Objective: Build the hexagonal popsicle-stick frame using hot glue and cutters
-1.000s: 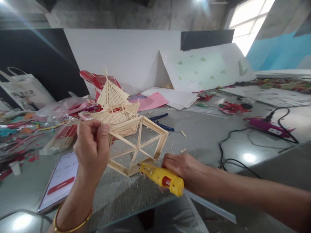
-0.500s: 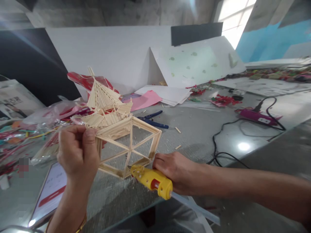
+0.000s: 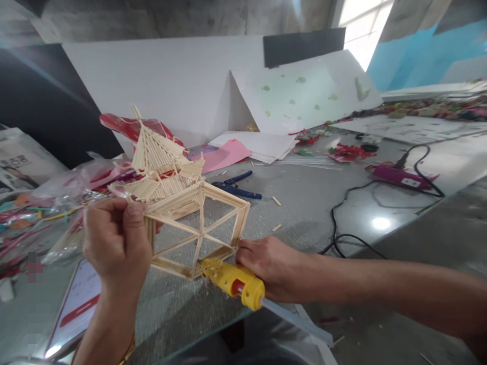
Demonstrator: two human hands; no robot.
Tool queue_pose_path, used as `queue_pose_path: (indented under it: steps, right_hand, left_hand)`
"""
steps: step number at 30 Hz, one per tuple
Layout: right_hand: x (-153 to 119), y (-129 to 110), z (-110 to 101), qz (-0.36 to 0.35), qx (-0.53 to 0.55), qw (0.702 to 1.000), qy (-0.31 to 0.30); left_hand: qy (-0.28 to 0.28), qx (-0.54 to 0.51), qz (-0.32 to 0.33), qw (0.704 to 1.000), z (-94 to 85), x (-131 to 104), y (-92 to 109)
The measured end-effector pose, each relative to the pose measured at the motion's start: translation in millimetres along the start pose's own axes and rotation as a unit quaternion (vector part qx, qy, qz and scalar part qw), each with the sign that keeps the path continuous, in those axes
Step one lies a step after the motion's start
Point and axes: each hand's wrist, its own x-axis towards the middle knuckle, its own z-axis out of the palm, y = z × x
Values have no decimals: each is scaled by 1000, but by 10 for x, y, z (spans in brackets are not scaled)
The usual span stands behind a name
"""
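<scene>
My left hand (image 3: 117, 243) pinches the left edge of a hexagonal frame (image 3: 201, 234) made of thin wooden sticks, with spokes meeting at its centre. The frame is tilted up toward me. At its lower right is my right hand (image 3: 274, 268), closed around a yellow hot glue gun (image 3: 236, 284); the handle is hidden behind the body. A clear glue stick (image 3: 297, 322) juts from the gun's rear. The nozzle end lies close to the frame's lower edge; whether they touch I cannot tell. Just behind the frame stands a small pagoda-like model (image 3: 160, 157) of similar sticks.
Blue-handled pliers (image 3: 239, 187) and stick offcuts (image 3: 276, 201) lie on the grey table. A phone (image 3: 76, 309) is at the left, beside plastic bags and coloured craft bits. To the right are a purple power strip (image 3: 403, 176) and a looping black cable (image 3: 335, 218).
The whole view has shifted slightly, so hands, frame and background appear a little further left. Both hands keep nearly the same pose and hold.
</scene>
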Motion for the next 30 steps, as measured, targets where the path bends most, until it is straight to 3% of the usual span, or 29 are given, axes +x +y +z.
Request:
queue_pose_path:
  steps: [30]
  right_hand:
    - [-49,6,15,15,-10,1000,15]
  left_hand:
    - [-2,-22,6,1000,-10,-10,2]
